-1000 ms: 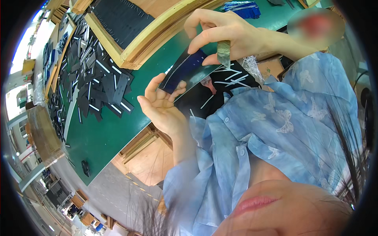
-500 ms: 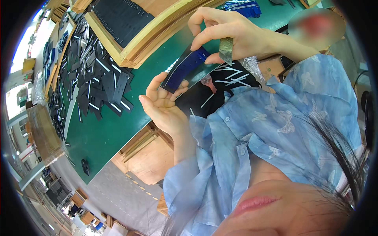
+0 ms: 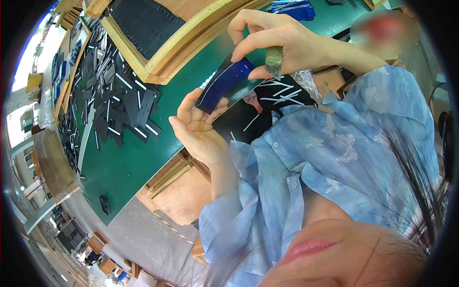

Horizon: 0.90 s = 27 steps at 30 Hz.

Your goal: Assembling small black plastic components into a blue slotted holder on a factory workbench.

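A dark blue, glossy strip (image 3: 224,85) with fine lines across it is held up between my hands, slanting from lower left to upper right. Its lower left end is in the fingers of my left hand (image 3: 203,131), palm turned up. The thumb and a fingertip of my right hand (image 3: 282,45) pinch its upper right end. A grey-green, wedge-shaped block (image 3: 274,62) also sits in my right hand, its pointed end downward. Below the strip, black cloth (image 3: 246,122) with thin white strips (image 3: 287,91) on it covers my lap.
A heap of dark flat pieces and white strips (image 3: 112,103) lies on the green table (image 3: 129,165). Behind my hands stands a wooden frame (image 3: 158,71) with a black panel (image 3: 143,24). Blue strips (image 3: 292,8) lie at the far edge. Wooden boxes (image 3: 179,191) stand below the table.
The strip has tilted slightly, so more of its blue face catches the light. Both hands keep nearly the same place and grip.
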{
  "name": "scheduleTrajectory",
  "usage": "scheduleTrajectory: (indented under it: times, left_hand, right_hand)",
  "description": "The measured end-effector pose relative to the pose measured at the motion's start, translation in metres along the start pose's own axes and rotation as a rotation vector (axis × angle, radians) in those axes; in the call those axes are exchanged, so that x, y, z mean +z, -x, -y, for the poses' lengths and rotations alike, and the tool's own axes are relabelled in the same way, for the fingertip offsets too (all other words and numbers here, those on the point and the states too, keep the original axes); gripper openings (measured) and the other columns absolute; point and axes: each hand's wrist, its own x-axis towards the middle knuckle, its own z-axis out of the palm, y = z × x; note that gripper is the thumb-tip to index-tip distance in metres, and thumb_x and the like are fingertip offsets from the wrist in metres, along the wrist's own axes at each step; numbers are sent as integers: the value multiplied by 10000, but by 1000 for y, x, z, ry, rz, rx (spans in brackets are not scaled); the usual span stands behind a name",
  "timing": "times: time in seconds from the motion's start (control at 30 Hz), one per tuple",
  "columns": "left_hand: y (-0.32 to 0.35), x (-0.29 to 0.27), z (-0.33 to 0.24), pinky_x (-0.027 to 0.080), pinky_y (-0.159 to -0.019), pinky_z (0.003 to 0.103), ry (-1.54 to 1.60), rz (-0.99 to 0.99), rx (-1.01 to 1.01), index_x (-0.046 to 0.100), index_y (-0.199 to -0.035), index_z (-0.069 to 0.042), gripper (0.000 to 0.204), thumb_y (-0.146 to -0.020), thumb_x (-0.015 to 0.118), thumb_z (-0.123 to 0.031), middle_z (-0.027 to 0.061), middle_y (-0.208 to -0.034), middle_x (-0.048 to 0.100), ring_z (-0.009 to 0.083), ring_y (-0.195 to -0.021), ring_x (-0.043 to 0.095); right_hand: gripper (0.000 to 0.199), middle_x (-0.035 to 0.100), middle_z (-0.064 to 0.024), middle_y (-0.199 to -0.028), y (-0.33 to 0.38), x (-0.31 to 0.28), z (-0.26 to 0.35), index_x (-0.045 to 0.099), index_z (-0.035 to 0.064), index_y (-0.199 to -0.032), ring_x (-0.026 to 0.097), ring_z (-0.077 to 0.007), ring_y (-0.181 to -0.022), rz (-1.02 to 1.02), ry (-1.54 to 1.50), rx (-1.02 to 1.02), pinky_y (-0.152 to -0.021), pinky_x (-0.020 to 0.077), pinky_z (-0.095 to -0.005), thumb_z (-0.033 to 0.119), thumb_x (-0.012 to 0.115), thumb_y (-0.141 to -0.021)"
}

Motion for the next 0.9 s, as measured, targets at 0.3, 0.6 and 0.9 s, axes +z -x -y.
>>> scheduleTrajectory:
  times: [0.3,0.6,0.9]
  left_hand:
    - [-2,-5,4,559,-619,333,66,-72,-81,527,-1093,76,608,-969,261,-456,154,-874,631,329,-692,656]
    - [-2,-9,-8,516,-681,298,60,101,-18,549,-1059,48,628,-981,219,-481,159,-862,650,209,-726,646]
    - [-2,-14,-6,513,-674,283,43,95,-10,540,-1071,52,648,-982,201,-493,147,-853,650,191,-723,640]
  right_hand:
    - [353,488,-112,-1016,-3,0,4,621,53,-1007,509,-264,-955,39,-22,10,-796,426,-335,131,770,-697]
    - [401,455,-39,-998,-11,3,11,605,48,-1000,415,-117,-687,109,82,108,-623,350,-232,20,758,-630]
    - [386,448,-41,-999,-16,12,5,603,46,-1005,408,-125,-710,95,43,70,-639,352,-225,36,756,-650]
